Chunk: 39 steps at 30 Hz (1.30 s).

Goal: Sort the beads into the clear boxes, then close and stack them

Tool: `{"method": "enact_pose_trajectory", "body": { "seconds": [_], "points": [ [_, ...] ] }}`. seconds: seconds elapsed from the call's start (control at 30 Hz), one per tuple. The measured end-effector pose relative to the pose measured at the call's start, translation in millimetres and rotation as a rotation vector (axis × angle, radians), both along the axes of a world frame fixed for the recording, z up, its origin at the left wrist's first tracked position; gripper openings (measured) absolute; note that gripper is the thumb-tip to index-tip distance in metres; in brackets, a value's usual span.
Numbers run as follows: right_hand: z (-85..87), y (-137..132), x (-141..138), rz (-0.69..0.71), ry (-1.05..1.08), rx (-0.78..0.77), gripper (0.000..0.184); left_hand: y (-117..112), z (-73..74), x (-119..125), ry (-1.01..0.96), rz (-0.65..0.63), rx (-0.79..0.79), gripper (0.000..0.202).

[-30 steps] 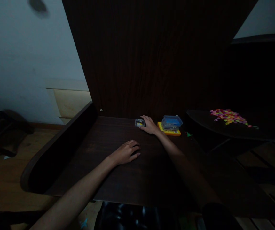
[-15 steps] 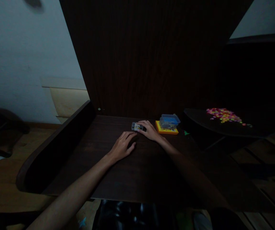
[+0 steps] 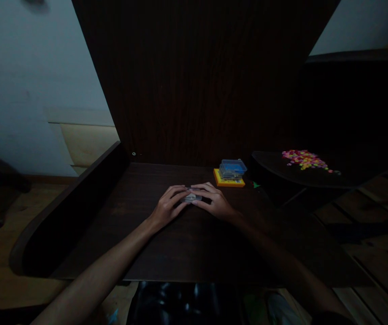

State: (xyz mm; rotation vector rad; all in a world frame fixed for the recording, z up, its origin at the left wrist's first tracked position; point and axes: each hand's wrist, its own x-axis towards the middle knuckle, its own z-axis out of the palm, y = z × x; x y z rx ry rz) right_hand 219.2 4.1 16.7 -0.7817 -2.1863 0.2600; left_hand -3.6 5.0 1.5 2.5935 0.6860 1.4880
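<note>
A small clear plastic box (image 3: pixel 191 197) lies on the dark wooden desk (image 3: pixel 167 243), near its middle. My left hand (image 3: pixel 167 206) and my right hand (image 3: pixel 214 202) meet over it, fingers curled on its two ends, so most of the box is hidden. Its contents cannot be made out in the dim light.
A stack of clear boxes with blue contents (image 3: pixel 233 167) sits on an orange tray (image 3: pixel 228 182) at the back right of the desk. A pile of small colourful pieces (image 3: pixel 302 159) lies on a lower dark side table (image 3: pixel 282 174). A raised rail (image 3: pixel 68 207) borders the desk's left side.
My right hand drew the small clear box from the back of the desk toward me. My left hand slid forward and closed on its other end.
</note>
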Motion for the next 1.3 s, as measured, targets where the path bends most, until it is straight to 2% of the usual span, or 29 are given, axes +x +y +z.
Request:
{"method": "enact_pose_trajectory", "body": {
  "seconds": [0.2,0.33,0.57,0.97,1.17,1.3],
  "points": [
    [-2.7,-14.2,4.3,-0.011,0.021,0.159,0.054,-4.9,0.9,2.0,-0.036,-0.026,0.028,0.039],
    [-8.3,-19.3,0.9,-0.044,0.067,0.27,0.048,-7.0,0.8,2.1,-0.051,-0.028,0.043,0.04],
    [-11.8,-18.9,-2.9,-0.026,0.09,0.319,0.048,-9.1,2.7,1.2,-0.05,-0.026,0.054,0.042],
    [-13.1,-20.9,-2.1,-0.065,0.103,0.143,0.037,-8.9,2.1,0.3,-0.052,-0.029,0.049,0.04],
    [-2.7,-25.2,-0.6,-0.136,0.119,0.029,0.054,-8.9,1.5,0.8,-0.061,-0.01,0.084,0.043],
    [-0.1,-22.1,0.8,-0.096,0.104,-0.048,0.043,-10.1,1.9,2.6,-0.073,-0.021,0.111,0.041]
  ]
}}
